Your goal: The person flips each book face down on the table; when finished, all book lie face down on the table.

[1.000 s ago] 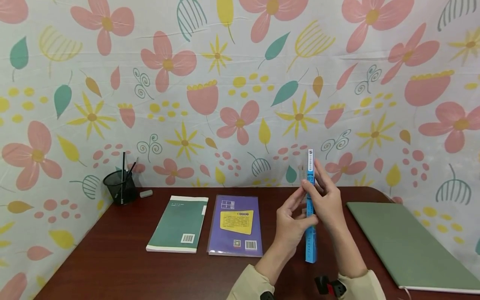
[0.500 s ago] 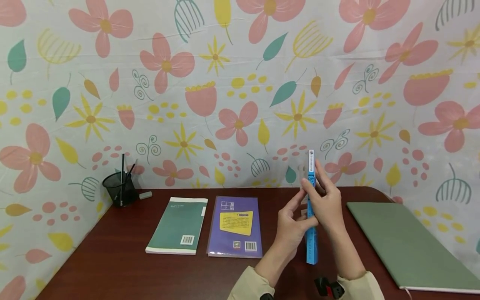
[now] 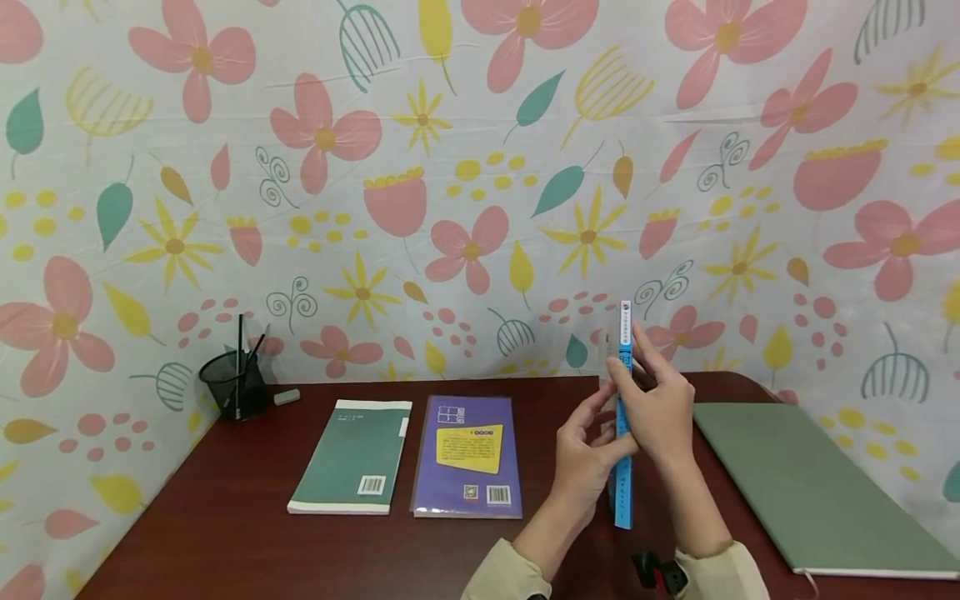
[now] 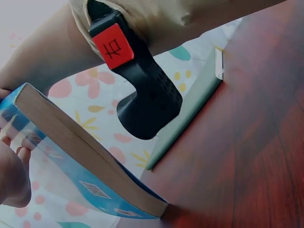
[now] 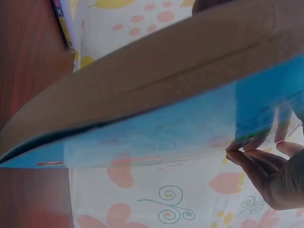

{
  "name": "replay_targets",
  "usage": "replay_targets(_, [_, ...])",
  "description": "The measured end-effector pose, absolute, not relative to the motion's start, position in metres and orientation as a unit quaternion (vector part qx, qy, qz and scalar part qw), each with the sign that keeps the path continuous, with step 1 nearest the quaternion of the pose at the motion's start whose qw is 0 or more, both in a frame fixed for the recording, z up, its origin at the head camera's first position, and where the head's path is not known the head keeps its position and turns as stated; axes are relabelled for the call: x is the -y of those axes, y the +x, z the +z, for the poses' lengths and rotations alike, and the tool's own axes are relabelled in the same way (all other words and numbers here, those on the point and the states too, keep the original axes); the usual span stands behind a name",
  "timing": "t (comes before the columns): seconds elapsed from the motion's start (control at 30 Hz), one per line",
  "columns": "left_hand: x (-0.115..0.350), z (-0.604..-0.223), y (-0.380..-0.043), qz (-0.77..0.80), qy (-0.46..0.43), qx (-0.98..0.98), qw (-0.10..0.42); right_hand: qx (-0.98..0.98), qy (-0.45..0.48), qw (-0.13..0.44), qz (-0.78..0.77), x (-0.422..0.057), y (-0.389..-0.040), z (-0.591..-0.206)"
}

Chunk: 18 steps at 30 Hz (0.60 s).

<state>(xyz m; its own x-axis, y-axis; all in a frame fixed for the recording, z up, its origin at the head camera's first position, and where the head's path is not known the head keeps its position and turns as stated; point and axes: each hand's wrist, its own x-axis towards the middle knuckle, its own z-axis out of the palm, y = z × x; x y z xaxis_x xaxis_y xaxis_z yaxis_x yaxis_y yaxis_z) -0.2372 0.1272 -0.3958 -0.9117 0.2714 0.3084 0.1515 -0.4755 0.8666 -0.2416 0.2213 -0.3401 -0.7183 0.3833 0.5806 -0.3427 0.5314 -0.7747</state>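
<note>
A thick book with a blue cover stands upright with its spine facing the head camera. Its white-topped spine carries small print. My left hand grips the book at mid-height from the left, thumb across the spine. Higher up, my right hand holds it from the right, its thumb also at the spine. In the left wrist view the brown page edges of the book show, and my left fingers lie against the cover. The right wrist view has my right hand with fingertips on the glossy blue cover.
Left of the hands lie a purple book and a green book, each with a barcode. A black mesh pen cup and an eraser stand behind. A large green folder lies at the right of the dark wooden table.
The head view has shifted slightly, so the table items sit a little lower and further left. Both hands keep their hold on the blue book, nearly still.
</note>
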Motion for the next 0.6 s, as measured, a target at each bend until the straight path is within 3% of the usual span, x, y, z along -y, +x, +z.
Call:
replay_targets(0.33, [-0.128, -0.404, -0.238, 0.817, 0.252, -0.517, 0.041, 0.773, -0.022, 0.400, 0.492, -0.226, -0.243, -0.342])
replay_targets(0.6, [-0.130, -0.410, -0.241, 0.799, 0.238, -0.545, 0.085, 0.761, -0.046, 0.401, 0.508, -0.229, -0.243, -0.339])
